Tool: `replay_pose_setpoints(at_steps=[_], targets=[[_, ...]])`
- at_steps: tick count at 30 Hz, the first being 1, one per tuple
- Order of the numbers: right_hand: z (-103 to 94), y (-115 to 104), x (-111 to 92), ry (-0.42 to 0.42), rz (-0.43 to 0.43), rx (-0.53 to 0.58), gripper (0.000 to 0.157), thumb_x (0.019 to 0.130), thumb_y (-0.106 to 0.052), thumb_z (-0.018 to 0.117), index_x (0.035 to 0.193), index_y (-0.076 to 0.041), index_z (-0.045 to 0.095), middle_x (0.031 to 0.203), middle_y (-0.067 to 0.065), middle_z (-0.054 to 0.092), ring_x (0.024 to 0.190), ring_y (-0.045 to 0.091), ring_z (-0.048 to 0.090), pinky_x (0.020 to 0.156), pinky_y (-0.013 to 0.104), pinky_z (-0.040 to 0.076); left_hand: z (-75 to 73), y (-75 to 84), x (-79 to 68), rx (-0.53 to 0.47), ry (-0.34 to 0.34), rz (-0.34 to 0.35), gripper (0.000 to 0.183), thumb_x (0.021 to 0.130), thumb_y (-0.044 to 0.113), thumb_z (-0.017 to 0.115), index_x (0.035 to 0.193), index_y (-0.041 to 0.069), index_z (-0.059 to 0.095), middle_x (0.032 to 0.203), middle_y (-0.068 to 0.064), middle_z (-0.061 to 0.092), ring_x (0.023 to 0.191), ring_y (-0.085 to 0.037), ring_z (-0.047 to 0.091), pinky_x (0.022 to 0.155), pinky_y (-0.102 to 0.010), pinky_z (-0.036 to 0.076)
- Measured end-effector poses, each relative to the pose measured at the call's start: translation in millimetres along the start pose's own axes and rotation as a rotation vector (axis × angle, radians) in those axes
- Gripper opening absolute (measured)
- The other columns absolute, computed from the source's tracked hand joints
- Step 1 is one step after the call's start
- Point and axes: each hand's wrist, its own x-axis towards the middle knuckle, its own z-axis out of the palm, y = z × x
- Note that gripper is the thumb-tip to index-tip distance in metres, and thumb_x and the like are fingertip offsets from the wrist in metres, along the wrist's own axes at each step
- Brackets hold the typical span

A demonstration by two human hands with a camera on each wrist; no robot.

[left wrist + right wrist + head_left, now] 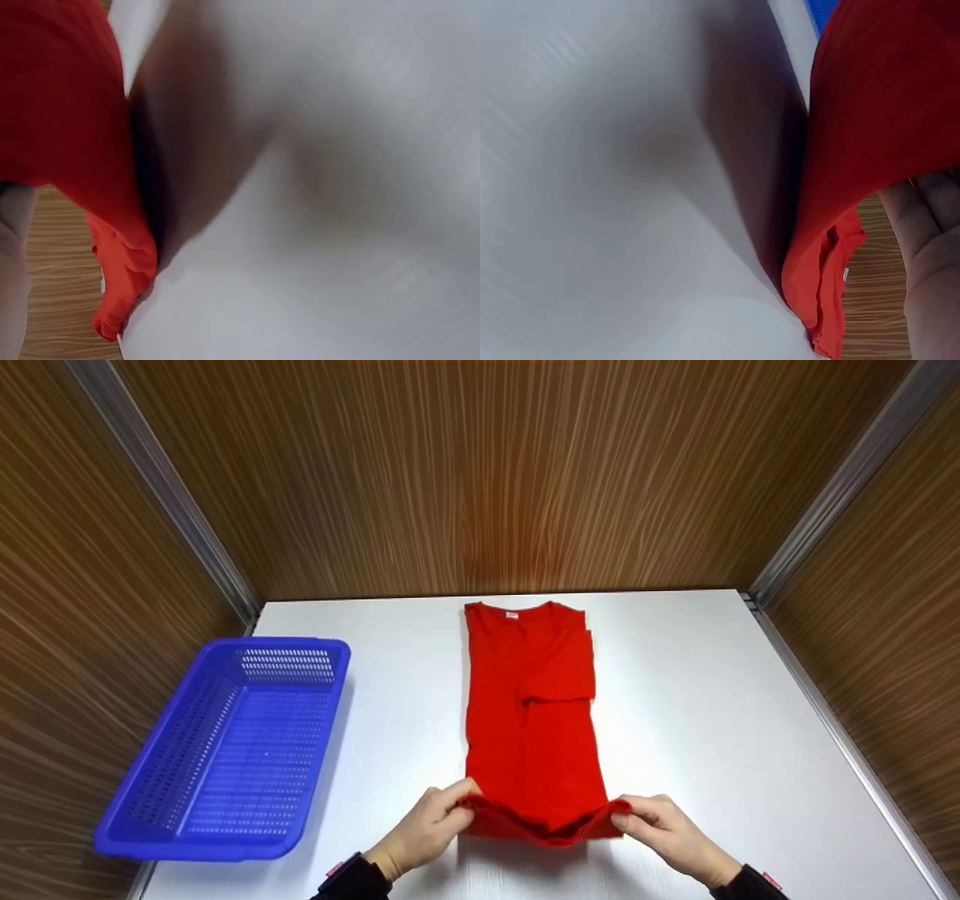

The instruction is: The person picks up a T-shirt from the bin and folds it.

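Observation:
A red T-shirt (525,720) lies lengthwise on the white table, its sides folded inward and a sleeve showing at the upper right. Its neckline with a white label is at the far end. My left hand (431,825) pinches the near left corner of the hem, and my right hand (667,832) pinches the near right corner. Between them the hem sags, lifted off the table. Both wrist views show the raised red cloth (67,97) with its shadow underneath; in the right wrist view, fingers (911,217) lie against the cloth.
A blue perforated plastic basket (255,757) stands at the left of the white table (712,720), with nothing visible inside. Brown wood-patterned panels (450,472) with metal edge strips enclose the back and both sides.

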Motion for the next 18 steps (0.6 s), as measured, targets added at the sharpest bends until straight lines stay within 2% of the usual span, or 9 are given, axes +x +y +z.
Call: replay_pose_setpoints(at_steps=[3, 6, 7, 10, 11, 14, 15, 16, 18], targets=[[-2.6, -1, -2, 0.001, 0.069, 0.078, 0.037, 0.095, 0.018, 0.036, 0.108, 0.002, 0.067, 0.097, 0.015, 0.07, 0.084, 0.019, 0.069, 0.064, 0.037, 0.057, -3.7, 5.7, 2.7, -0.15, -0.052, -0.131, 0.016, 0.093, 0.002, 0.046, 0.098, 0.011, 0.059, 0.075, 0.006, 0.056, 0.065, -0.006, 0.054, 0.059, -0.022, 0.048], [-3.1, -7, -2, -0.019, 0.139, 0.181, 0.037, 0.1, 0.013, 0.031, 0.112, 0.002, 0.064, 0.095, 0.013, 0.07, 0.079, 0.02, 0.07, 0.059, 0.04, 0.057, -6.7, 9.1, 5.0, -0.263, -0.115, -0.249, 0.018, 0.097, 0.01, 0.043, 0.108, 0.008, 0.057, 0.087, 0.002, 0.059, 0.077, -0.011, 0.06, 0.07, -0.026, 0.051], [-2.9, -9, -2, -0.02, 0.155, 0.203, 0.037, 0.101, 0.011, 0.03, 0.114, 0.002, 0.063, 0.094, 0.012, 0.07, 0.077, 0.019, 0.07, 0.058, 0.04, 0.057, -7.2, 9.5, 5.9, -0.283, -0.131, -0.278, 0.02, 0.098, 0.012, 0.042, 0.112, 0.008, 0.056, 0.091, 0.001, 0.058, 0.082, -0.011, 0.059, 0.075, -0.026, 0.049], [-2.1, -12, 1, 0.005, 0.212, 0.241, 0.033, 0.104, 0.005, 0.03, 0.116, 0.003, 0.061, 0.093, 0.006, 0.068, 0.076, 0.016, 0.068, 0.058, 0.035, 0.056, -6.3, 8.1, 9.0, -0.335, -0.162, -0.346, 0.024, 0.099, 0.015, 0.042, 0.119, 0.009, 0.054, 0.095, -0.001, 0.059, 0.082, -0.013, 0.061, 0.078, -0.03, 0.051], [-1.9, -12, 3, 0.022, 0.221, 0.239, 0.032, 0.104, 0.004, 0.031, 0.117, 0.004, 0.06, 0.093, 0.005, 0.068, 0.077, 0.015, 0.067, 0.059, 0.033, 0.056, -5.4, 6.4, 10.5, -0.341, -0.153, -0.352, 0.026, 0.099, 0.015, 0.042, 0.121, 0.009, 0.054, 0.098, -0.001, 0.06, 0.084, -0.013, 0.062, 0.08, -0.03, 0.051], [-2.7, -8, 8, 0.101, 0.253, 0.222, 0.029, 0.105, 0.0, 0.034, 0.121, 0.004, 0.059, 0.097, 0.004, 0.066, 0.083, 0.014, 0.065, 0.066, 0.03, 0.055, -2.5, -0.1, 17.0, -0.363, -0.082, -0.344, 0.027, 0.099, 0.011, 0.043, 0.122, 0.01, 0.057, 0.094, -0.004, 0.063, 0.076, -0.015, 0.062, 0.069, -0.031, 0.053], [-3.6, -5, 9, 0.13, 0.266, 0.223, 0.028, 0.105, -0.002, 0.036, 0.121, 0.003, 0.059, 0.099, 0.003, 0.066, 0.085, 0.014, 0.065, 0.069, 0.03, 0.055, -1.8, -2.8, 19.9, -0.385, -0.045, -0.329, 0.027, 0.098, 0.009, 0.044, 0.121, 0.01, 0.059, 0.097, -0.003, 0.063, 0.081, -0.015, 0.061, 0.073, -0.029, 0.051], [-4.7, -3, 11, 0.158, 0.281, 0.235, 0.028, 0.105, -0.003, 0.037, 0.121, 0.002, 0.059, 0.1, 0.003, 0.066, 0.087, 0.014, 0.064, 0.071, 0.03, 0.054, -1.1, -5.6, 22.9, -0.432, -0.009, -0.312, 0.026, 0.097, 0.008, 0.045, 0.119, 0.009, 0.06, 0.1, -0.003, 0.062, 0.087, -0.015, 0.059, 0.077, -0.029, 0.049], [-7.7, 3, 15, 0.21, 0.31, 0.287, 0.028, 0.105, -0.007, 0.04, 0.122, 0.0, 0.061, 0.101, 0.004, 0.066, 0.09, 0.014, 0.064, 0.075, 0.03, 0.053, 0.4, -11.2, 29.0, -0.614, 0.046, -0.306, 0.024, 0.094, 0.008, 0.046, 0.115, 0.007, 0.058, 0.101, -0.004, 0.061, 0.088, -0.017, 0.059, 0.077, -0.031, 0.05]])
